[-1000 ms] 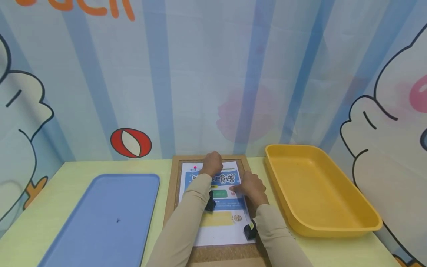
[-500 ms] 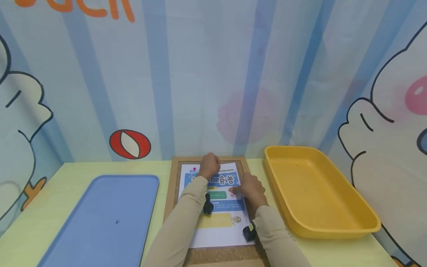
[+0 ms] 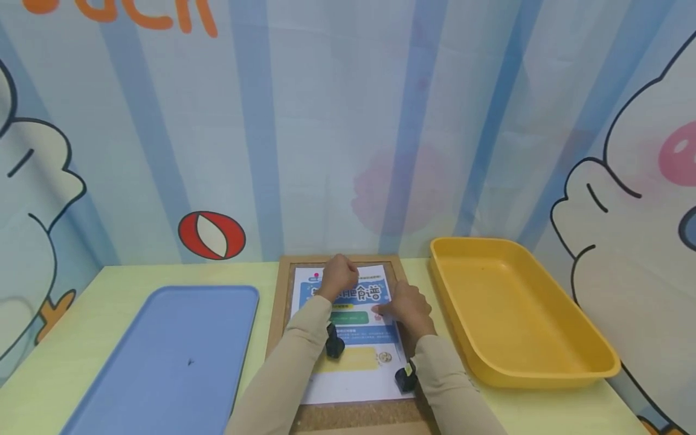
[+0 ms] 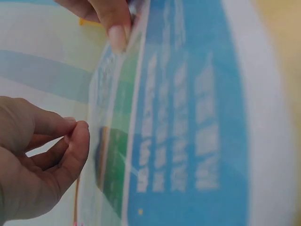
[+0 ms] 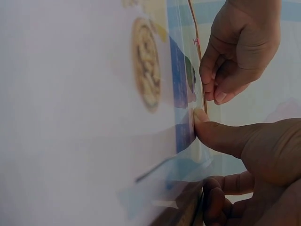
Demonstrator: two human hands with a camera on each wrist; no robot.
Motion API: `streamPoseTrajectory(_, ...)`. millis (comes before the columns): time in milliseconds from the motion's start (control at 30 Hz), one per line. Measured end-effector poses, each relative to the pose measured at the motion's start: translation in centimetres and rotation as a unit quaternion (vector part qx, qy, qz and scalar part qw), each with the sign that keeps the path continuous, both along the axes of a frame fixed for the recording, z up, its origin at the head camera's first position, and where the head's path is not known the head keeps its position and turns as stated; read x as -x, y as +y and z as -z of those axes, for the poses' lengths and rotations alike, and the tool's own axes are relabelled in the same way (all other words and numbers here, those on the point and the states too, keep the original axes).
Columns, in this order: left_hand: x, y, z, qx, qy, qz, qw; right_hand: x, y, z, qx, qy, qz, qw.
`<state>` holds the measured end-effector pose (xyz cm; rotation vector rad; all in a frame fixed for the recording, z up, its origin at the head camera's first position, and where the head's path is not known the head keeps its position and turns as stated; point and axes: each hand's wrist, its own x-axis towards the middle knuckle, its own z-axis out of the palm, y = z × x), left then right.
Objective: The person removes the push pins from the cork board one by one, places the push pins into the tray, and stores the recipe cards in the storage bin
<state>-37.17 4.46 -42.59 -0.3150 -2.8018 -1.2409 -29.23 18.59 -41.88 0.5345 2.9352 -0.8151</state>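
Right hand (image 5: 254, 160) thumb presses printed sheet (image 5: 94, 108); left hand (image 5: 240, 47) fingers (image 5: 209, 77) curled near pink pin (image 5: 196, 41).

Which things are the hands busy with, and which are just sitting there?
Busy with:
paper poster, pressed by right hand
cork board under it
pink pushpin near left hand, whose fingers are curled

Just sitting:
blue tray
yellow bin
table
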Motion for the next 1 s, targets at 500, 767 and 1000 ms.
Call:
streamPoseTrajectory(500, -4.2, -1.5, -1.4, -0.078, -0.070, -0.001, 0.9945, 0.0, -0.1, -0.1, -0.002, 0.004, -0.002, 1.0000)
streamPoseTrajectory(767, -6.6, -3.5, -3.5, -0.123, -0.103, 0.037, 0.9864, 0.0, 0.0, 0.0, -0.004, 0.004, -0.010, 0.9999)
streamPoseTrajectory(1000, -8.3, -5.1, -4.5, -0.159, -0.149, 0.040, 0.9753, -0.1, -0.1, 0.0, 0.001, 0.004, -0.011, 0.9999)
